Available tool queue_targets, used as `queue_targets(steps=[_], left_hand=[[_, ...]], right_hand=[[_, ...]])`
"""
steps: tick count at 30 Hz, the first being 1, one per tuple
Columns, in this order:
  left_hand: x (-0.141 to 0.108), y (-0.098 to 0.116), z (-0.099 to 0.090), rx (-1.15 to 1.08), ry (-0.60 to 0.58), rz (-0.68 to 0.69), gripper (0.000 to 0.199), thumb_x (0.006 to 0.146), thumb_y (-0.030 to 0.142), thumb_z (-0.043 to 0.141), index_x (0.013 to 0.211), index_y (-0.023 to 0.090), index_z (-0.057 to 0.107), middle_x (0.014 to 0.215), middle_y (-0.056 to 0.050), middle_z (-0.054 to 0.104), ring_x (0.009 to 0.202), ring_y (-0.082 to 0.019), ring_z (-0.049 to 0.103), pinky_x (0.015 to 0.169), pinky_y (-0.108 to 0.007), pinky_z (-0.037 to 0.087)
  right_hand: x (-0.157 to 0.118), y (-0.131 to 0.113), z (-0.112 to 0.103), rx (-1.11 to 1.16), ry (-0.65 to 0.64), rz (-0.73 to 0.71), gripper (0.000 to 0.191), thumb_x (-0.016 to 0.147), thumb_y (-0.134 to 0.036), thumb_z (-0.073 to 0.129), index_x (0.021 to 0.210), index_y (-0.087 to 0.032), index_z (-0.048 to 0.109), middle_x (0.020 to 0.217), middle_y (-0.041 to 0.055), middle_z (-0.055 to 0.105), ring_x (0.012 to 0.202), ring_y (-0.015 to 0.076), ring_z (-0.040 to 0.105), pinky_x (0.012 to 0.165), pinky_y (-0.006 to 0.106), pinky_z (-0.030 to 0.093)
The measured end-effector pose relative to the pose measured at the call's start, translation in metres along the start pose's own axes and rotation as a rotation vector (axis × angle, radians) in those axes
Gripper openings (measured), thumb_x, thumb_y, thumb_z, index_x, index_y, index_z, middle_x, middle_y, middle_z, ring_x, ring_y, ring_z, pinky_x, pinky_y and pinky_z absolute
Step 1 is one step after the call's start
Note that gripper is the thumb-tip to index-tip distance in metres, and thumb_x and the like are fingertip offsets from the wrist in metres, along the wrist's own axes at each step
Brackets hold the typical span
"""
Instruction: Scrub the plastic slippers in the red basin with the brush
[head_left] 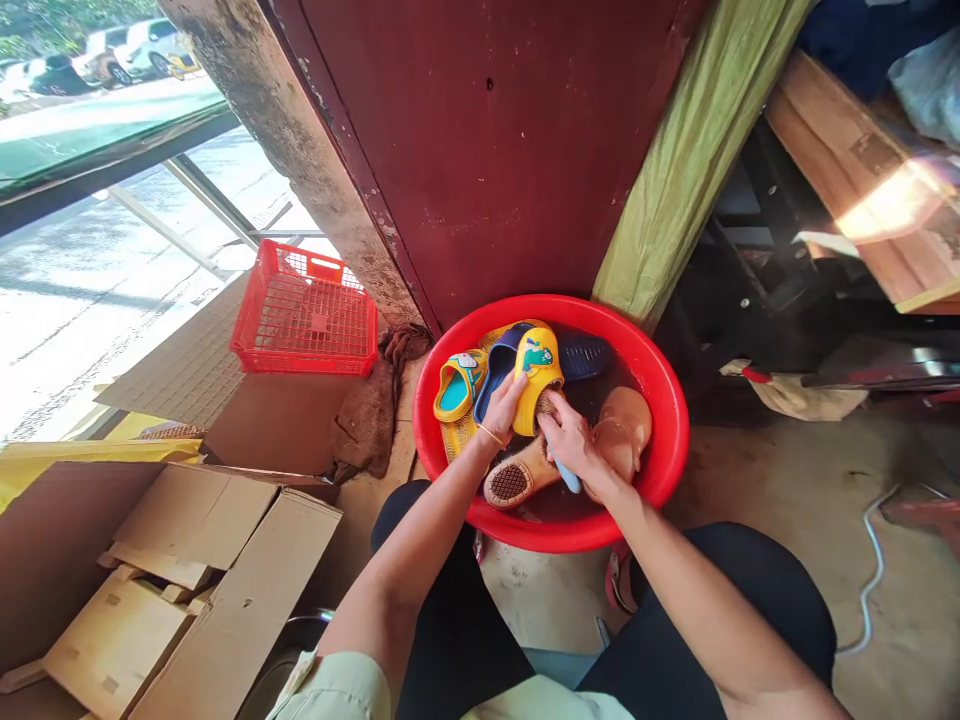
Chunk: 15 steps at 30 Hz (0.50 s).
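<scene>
A large red basin [679, 430] holds dark water and several shoes. My left hand [504, 408] grips a yellow slipper [534, 375] with a green figure on its strap. My right hand [571, 440] is wrapped round a brush with a light blue handle [568, 478], its bristles at the opening of the yellow slipper. Around them lie a yellow and teal clog [454, 388], navy slippers [585, 357], a tan shoe [624, 425] and a tan shoe with a dark patterned sole patch [510, 483].
A red plastic crate [319, 320] and a brown cloth [367, 425] are left of the basin. An open cardboard box [292, 560] with wooden pieces stands at lower left. Behind the basin is a dark red door [495, 160], with a green curtain [675, 170] beside it.
</scene>
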<state>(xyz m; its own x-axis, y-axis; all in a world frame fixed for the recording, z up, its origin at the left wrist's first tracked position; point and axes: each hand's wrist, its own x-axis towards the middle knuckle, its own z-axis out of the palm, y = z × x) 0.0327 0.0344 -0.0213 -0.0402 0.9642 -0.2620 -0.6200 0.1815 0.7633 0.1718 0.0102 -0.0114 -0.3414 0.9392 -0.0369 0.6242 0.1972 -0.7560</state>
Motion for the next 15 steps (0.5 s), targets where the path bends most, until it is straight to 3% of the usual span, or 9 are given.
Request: queue_targets(steps=[2,5,12,15], left_hand=[[-0.003,-0.002,0.001,-0.009,-0.031,0.007,0.056,0.077,0.045,0.081,0.125,0.022,0.066,0.114,-0.007,0.074,0.1,-0.025,0.072,0.085,-0.037,0.06],[-0.002,-0.001,0.0,-0.041,-0.016,0.005,0.057,0.078,0.046,0.08,0.128,0.024,0.064,0.117,-0.006,0.073,0.102,-0.025,0.071,0.087,-0.037,0.06],[0.007,0.008,-0.002,-0.058,0.141,0.134,0.04,0.082,0.041,0.077,0.116,0.02,0.07,0.117,-0.006,0.074,0.111,-0.026,0.068,0.096,-0.037,0.057],[0.007,0.008,0.0,-0.038,0.189,0.192,0.037,0.082,0.038,0.078,0.113,0.02,0.071,0.118,-0.004,0.074,0.114,-0.024,0.067,0.099,-0.035,0.055]], right_hand=[[0.003,0.0,-0.002,0.181,-0.066,0.048,0.056,0.097,-0.035,0.034,0.149,-0.018,0.044,0.071,-0.0019,0.067,0.041,0.0116,0.056,0.043,0.022,0.047],[-0.001,0.004,-0.009,0.304,-0.144,0.072,0.057,0.093,-0.039,0.043,0.147,-0.019,0.05,0.064,-0.0046,0.062,0.038,0.0106,0.052,0.039,0.02,0.043],[-0.037,0.014,-0.043,0.225,-0.445,0.126,0.06,0.095,-0.033,0.046,0.154,-0.024,0.044,0.063,-0.0066,0.06,0.035,0.0082,0.049,0.037,0.019,0.039],[-0.049,0.021,-0.051,0.161,-0.469,0.118,0.057,0.095,-0.032,0.048,0.152,-0.025,0.047,0.054,-0.0084,0.055,0.036,0.009,0.048,0.037,0.018,0.037]])
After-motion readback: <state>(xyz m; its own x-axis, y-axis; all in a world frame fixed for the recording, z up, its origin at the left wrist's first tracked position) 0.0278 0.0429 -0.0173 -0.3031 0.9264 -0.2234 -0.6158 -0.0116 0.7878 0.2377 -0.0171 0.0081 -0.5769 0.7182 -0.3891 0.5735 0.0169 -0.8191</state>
